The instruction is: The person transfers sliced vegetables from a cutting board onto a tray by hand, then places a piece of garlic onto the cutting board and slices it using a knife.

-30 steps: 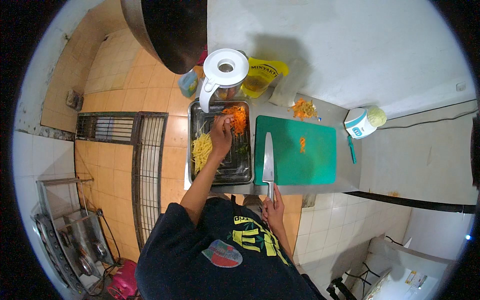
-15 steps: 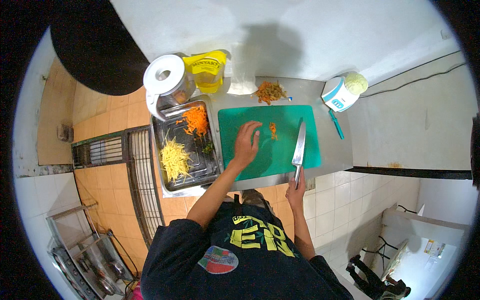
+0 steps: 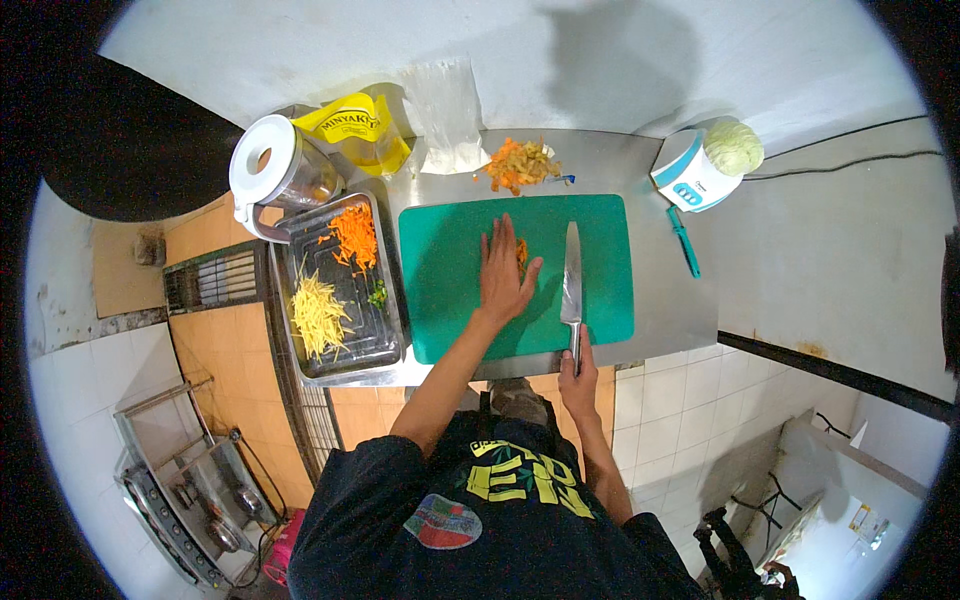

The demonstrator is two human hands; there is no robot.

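On the green cutting board (image 3: 440,300), my left hand (image 3: 506,278) lies nearly flat with fingers stretched, its thumb side against a small pile of chopped orange pieces (image 3: 521,256). The hand partly covers that pile. My right hand (image 3: 578,375) is closed round the handle of a kitchen knife (image 3: 572,275). The blade points away from me over the right part of the board. Left of the board stands a metal tray (image 3: 394,335) with shredded carrot (image 3: 355,240), pale yellow strips (image 3: 320,318) and small green pieces (image 3: 378,294).
Orange and brownish scraps (image 3: 522,166) lie behind the board. At back left are a white-lidded clear jug (image 3: 310,180) and a yellow pouch (image 3: 360,135). Cabbage (image 3: 734,148) sits on a kitchen scale (image 3: 690,172); a teal-handled tool (image 3: 684,243) lies nearby.
My left hand has moved from beside the chopped orange pieces onto the board against them, its fingers straighter. The knife has come closer to that hand. The whole view has shifted.
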